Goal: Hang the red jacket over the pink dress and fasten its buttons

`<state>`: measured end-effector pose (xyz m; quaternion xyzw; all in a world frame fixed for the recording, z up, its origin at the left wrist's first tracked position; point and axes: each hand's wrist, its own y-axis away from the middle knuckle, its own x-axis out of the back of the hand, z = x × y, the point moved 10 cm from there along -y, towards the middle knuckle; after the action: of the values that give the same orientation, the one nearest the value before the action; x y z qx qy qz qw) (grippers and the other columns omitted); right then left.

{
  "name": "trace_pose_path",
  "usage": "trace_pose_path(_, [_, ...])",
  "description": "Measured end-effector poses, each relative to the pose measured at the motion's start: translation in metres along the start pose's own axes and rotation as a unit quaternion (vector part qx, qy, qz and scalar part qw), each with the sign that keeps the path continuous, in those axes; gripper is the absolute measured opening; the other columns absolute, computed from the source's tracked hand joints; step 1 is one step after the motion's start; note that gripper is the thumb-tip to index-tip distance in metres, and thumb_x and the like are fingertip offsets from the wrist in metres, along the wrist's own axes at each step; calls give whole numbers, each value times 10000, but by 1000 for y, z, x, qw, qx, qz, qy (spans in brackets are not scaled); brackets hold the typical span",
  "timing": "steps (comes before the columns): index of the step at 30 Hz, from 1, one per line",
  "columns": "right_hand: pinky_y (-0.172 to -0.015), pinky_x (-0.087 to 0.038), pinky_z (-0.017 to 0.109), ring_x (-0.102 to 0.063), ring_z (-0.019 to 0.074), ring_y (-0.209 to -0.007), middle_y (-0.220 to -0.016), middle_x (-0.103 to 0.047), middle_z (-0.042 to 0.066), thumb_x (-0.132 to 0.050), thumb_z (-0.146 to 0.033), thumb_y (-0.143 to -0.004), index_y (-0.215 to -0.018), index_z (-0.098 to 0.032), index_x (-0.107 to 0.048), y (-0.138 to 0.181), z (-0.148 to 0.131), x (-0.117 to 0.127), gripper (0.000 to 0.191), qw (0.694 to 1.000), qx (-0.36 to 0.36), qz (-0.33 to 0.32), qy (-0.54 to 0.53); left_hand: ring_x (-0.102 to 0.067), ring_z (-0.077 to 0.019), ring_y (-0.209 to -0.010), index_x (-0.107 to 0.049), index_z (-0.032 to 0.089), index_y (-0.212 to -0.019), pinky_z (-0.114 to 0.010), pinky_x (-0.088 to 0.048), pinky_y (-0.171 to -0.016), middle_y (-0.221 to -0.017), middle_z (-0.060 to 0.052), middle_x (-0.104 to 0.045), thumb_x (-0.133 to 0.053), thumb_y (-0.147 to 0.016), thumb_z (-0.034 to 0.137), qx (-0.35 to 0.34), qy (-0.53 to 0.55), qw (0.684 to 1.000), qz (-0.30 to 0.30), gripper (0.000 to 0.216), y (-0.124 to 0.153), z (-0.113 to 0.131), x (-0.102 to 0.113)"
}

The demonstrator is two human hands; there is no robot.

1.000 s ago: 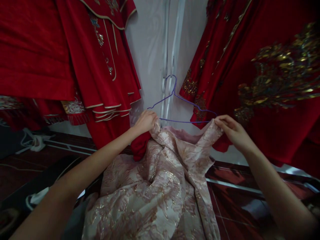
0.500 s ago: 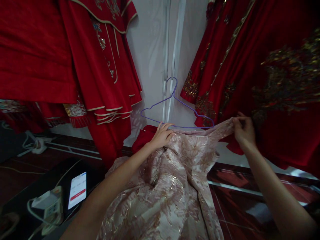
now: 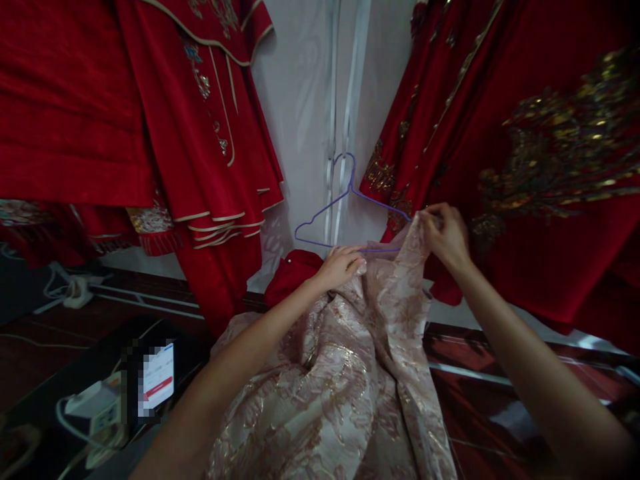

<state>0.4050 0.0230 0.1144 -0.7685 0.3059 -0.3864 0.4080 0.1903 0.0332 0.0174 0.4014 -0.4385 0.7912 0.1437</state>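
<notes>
A pale pink brocade dress (image 3: pixel 340 373) with gold and floral weave spreads below my hands. My left hand (image 3: pixel 343 268) is closed on its top edge, close to the lower bar of a purple hanger (image 3: pixel 327 208). My right hand (image 3: pixel 447 235) pinches the end of the dress's right shoulder strap (image 3: pixel 411 243) and holds it up at the hanger's right end. The strap covers that end, so I cannot tell whether it is looped over it. The hanger's left end is bare, and its hook hangs on a white upright rail (image 3: pixel 349 100).
Red embroidered garments (image 3: pixel 200 133) hang on the left, and a red skirt with gold beading (image 3: pixel 560 153) hangs on the right. A red cloth bundle (image 3: pixel 291 277) sits behind the dress. At lower left are a lit phone (image 3: pixel 161 380) and a power strip (image 3: pixel 107 420) with cables.
My right hand has moved left and slightly up, bringing the strap to the hanger's right end. My left hand has shifted slightly right. The hanger has shifted and tilted a little.
</notes>
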Motion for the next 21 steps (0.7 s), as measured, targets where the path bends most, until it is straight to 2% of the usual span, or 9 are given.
trace_pose_path(4, [-766, -405, 350, -569, 223, -787, -796, -626, 38, -446, -435, -845, -901, -250, -559, -3, -11, -27, 224, 998, -12, -67, 9, -478, -208, -1206, -619, 242, -1030, -445, -280, -1067, -1283, -63, -556, -352, -907, 366, 34, 60, 998, 12, 319, -7, -3, -3])
trace_pose_path(7, [-729, -403, 328, -576, 213, -748, -764, -633, 17, -442, -469, -846, -884, -255, -545, 2, -7, -38, 241, 994, -22, -106, 1, -561, -186, -1068, -584, 209, -1098, -378, -358, -1010, -1155, -65, -630, -324, -919, 391, 42, 101, 994, 25, 365, -5, -21, 18])
trace_pose_path(9, [-696, -403, 303, -573, 199, -722, -757, -632, 12, -443, -500, -842, -856, -249, -542, 3, -5, -38, 270, 994, -24, -110, -13, -584, -172, -959, -595, 161, -1035, -311, -433, -897, -1033, -74, -653, -283, -928, 401, 51, 100, 991, 74, 408, 2, -48, 51])
trace_pose_path(11, [-660, -399, 280, -564, 181, -682, -745, -628, 11, -446, -526, -834, -826, -242, -543, 2, -4, -37, 301, 993, -26, -107, -31, -570, -178, -929, -607, 136, -937, -298, -431, -869, -968, -88, -640, -292, -923, 397, 102, 31, 980, 169, 409, 21, -88, 95])
trace_pose_path(12, [-643, -396, 272, -558, 173, -663, -736, -623, 11, -450, -536, -828, -814, -239, -545, 1, -4, -37, 312, 993, -27, -106, -39, -562, -182, -937, -611, 137, -919, -299, -419, -880, -960, -89, -635, -311, -918, 387, 128, -8, 974, 188, 391, 32, -108, 110])
trace_pose_path(14, [-615, -387, 265, -547, 165, -637, -720, -614, 8, -465, -549, -814, -799, -237, -549, -2, -3, -36, 324, 993, -29, -103, -42, -566, -180, -903, -620, 151, -884, -292, -418, -863, -922, -77, -637, -336, -907, 373, 185, -60, 965, 175, 362, 54, -147, 125])
trace_pose_path(17, [-599, -376, 263, -543, 165, -632, -709, -605, 4, -489, -557, -797, -796, -237, -556, -7, -1, -34, 326, 993, -34, -105, -30, -581, -180, -880, -631, 163, -912, -277, -430, -825, -930, -70, -654, -342, -900, 379, 247, -73, 952, 167, 361, 83, -186, 130])
trace_pose_path(21, [-596, -369, 261, -533, 164, -631, -711, -606, 5, -504, -560, -789, -789, -234, -557, -11, 3, -34, 330, 992, -37, -117, -18, -602, -190, -885, -640, 178, -956, -272, -437, -792, -967, -67, -676, -345, -891, 412, 298, -68, 938, 163, 382, 97, -205, 122])
